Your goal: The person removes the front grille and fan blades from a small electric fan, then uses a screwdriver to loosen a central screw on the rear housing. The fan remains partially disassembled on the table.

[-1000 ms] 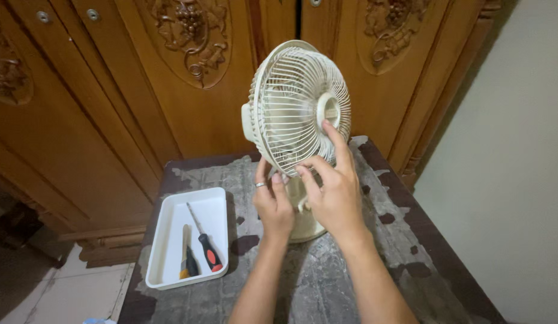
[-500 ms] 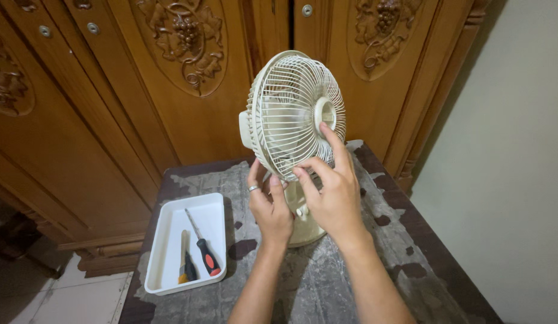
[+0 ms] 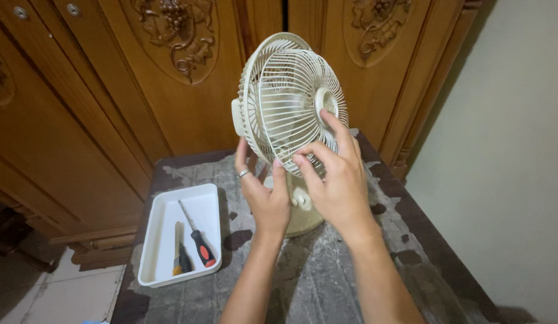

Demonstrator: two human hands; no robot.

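Fan [image 3: 288, 96], cream with a wire grille, stands upright on its base at the middle of the worn worktop [image 3: 351, 270], in front of carved wooden doors [image 3: 141, 78]. Left hand [image 3: 264, 195], a ring on one finger, grips the grille's lower rim, its fingers closed on the wires. Right hand [image 3: 336, 177] lies on the grille's front, fingers spread, the forefinger beside the hub. Well left, a white tray [image 3: 156, 252] holds a screwdriver [image 3: 198, 237] and a brush [image 3: 180, 255].

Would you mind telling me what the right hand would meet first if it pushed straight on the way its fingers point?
The right hand already touches the fan's front grille; the blades probably lie behind it.
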